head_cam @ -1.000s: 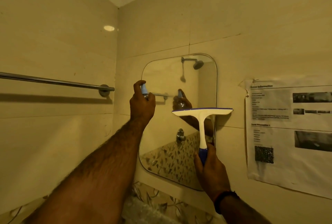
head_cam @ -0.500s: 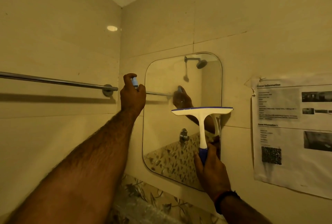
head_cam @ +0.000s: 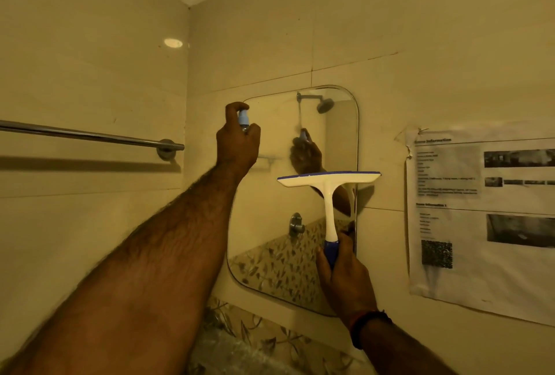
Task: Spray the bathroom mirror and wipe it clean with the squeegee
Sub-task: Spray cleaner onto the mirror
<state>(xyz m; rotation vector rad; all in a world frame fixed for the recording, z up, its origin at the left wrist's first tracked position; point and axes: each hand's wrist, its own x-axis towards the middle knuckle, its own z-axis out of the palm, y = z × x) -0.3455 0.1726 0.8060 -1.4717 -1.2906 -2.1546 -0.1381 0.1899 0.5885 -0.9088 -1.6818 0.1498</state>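
One mirror (head_cam: 270,194): a rounded-corner pane is fixed flat on the tiled wall just right of the room corner; a shower head, a wall valve and leaf-patterned tiles are reflected in it.
One spray bottle (head_cam: 243,118): only the pale blue top is seen, raised at the mirror's upper left corner; the body is hidden inside the fist.
One squeegee (head_cam: 329,194): held upright in front of the mirror's right half, with the blue-edged white blade level and topmost and its right end reaching past the mirror's right edge; whether the blade touches the glass cannot be told.
Two hands: the left hand (head_cam: 238,143) is clenched around the spray bottle with the forefinger curled over its top; the right hand (head_cam: 345,278) is closed around the blue grip at the foot of the squeegee handle, low by the mirror's right edge.
One wristband (head_cam: 368,325): a dark band is worn on the right wrist.
One towel rail (head_cam: 90,135): mounted on the left wall, its end bracket near the corner, well apart from the left hand.
One printed sheet (head_cam: 480,218): pinned to the wall right of the mirror; its text is too blurred to be read.
Open room: bare tile is seen above the mirror and between the mirror's right edge and the printed sheet; the glass between the two hands is uncovered.
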